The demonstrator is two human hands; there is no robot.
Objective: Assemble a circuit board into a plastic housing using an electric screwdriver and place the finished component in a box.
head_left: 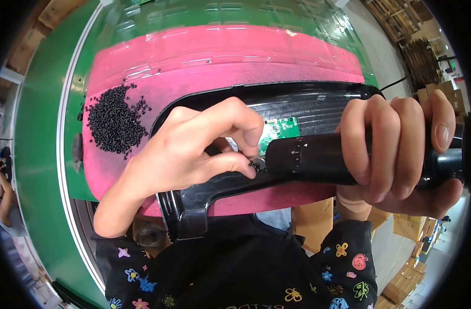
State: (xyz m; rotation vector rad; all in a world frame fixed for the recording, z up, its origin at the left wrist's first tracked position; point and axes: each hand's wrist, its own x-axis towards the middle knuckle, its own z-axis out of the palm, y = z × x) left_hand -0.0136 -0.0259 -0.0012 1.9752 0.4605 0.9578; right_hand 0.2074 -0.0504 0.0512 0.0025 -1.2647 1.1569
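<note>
My right hand wraps round a black power screwdriver, held level with its nose pointing left. At that nose, my left hand pinches a few small black screws between thumb and fingers. The driver's bit tip is mostly hidden by my left fingertips. Under both hands lies a black plastic housing, open side up. A green circuit board sits inside it, partly covered by the screwdriver and my left fingers.
A heap of small black screws lies on the pink mat at the left, beside a dark oblong piece. Clear plastic sheeting spreads across the far side. Cardboard boxes stand at the right, and another person's arm shows far left.
</note>
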